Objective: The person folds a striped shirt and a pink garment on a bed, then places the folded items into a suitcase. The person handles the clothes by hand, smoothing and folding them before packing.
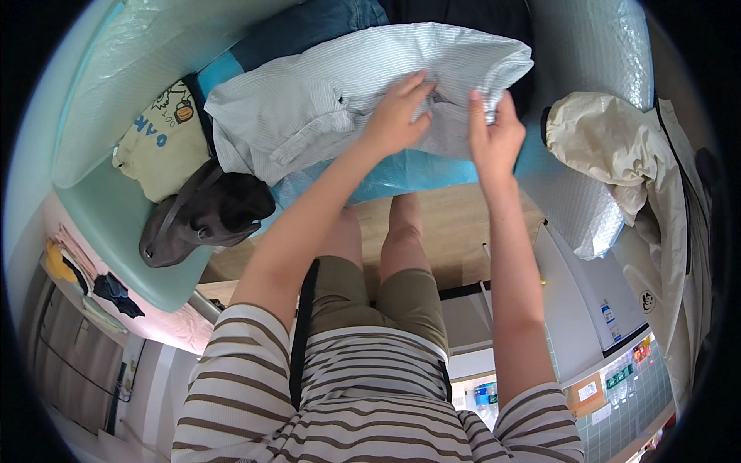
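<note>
A white garment with thin grey stripes, probably a shirt (309,81), lies spread and partly folded in front of me. My left hand (397,116) rests on its middle, fingers stretched out over the cloth. Near the garment's right end, my right hand (498,139) pinches an edge between thumb and fingers, and the cloth bunches up there. Beneath it shows a blue plastic-like sheet (432,171). Dark blue folded jeans (309,32) and black cloth (463,14) lie just beyond it.
On a green chair (116,231) at left are a folded pale-yellow printed garment (166,143) and a dark brown bag (204,212). A cream jacket (598,147) hangs at right beside silvery bubble wrap (567,197). Pink cloth (174,324) is at lower left.
</note>
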`<state>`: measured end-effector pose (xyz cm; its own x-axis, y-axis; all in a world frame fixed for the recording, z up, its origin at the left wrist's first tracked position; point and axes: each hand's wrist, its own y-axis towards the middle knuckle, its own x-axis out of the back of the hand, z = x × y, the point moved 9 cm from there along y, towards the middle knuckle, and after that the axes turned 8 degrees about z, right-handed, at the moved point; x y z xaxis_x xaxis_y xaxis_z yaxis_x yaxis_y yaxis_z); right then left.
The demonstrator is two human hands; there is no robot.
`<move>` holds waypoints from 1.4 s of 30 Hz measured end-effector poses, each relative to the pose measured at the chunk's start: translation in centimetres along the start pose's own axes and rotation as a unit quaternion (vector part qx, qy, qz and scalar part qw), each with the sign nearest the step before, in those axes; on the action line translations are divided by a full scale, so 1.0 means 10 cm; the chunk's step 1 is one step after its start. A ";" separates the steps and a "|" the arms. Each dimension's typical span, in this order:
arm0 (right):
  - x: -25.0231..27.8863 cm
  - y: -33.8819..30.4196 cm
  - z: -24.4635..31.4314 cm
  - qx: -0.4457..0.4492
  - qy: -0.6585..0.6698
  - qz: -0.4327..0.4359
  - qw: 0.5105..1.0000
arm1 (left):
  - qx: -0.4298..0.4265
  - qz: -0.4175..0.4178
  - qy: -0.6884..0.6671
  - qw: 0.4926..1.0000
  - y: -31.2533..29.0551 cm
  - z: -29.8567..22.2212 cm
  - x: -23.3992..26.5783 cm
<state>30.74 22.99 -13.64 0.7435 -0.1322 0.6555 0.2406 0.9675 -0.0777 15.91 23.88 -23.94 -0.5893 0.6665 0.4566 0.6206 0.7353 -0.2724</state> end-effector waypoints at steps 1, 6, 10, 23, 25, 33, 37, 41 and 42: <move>-0.13 -0.03 0.10 -0.010 -0.025 0.029 0.999 | 0.066 0.052 -0.157 0.984 -0.07 0.10 0.08; -0.94 -0.07 0.65 0.025 -0.140 0.126 0.982 | 0.237 0.024 -0.619 0.749 -0.57 0.18 0.41; -1.48 -0.17 0.81 0.021 -0.139 0.216 0.966 | 0.254 -0.043 -0.649 0.716 -0.79 0.39 0.53; -0.79 -0.82 0.67 0.022 -0.072 0.088 0.993 | 0.277 -0.108 -0.590 0.751 -0.78 0.72 0.54; -0.95 -1.15 -0.04 -0.363 0.214 0.067 0.905 | 0.263 -0.118 -0.529 0.798 -0.79 0.73 0.59; -1.91 -1.75 0.00 -0.624 0.684 0.047 0.375 | 0.204 -0.094 -0.437 0.871 -0.85 0.61 0.73; -2.12 -1.77 -0.06 -0.536 0.746 0.081 0.386 | 0.235 -0.086 -0.405 0.880 -0.93 0.58 0.87; -2.19 -1.77 -0.04 -0.483 0.734 0.122 0.461 | 0.243 -0.100 -0.373 0.890 -1.03 0.70 0.97; -2.25 -1.82 -0.08 -0.497 0.731 0.109 0.454 | 0.241 -0.102 -0.358 0.896 -1.05 0.72 0.99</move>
<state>10.20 8.18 -27.59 0.2615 -0.7614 -0.5932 -0.3165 0.5129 -0.7979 -0.14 23.60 -22.64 -0.9533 0.2927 -0.0745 0.2674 0.7033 -0.6587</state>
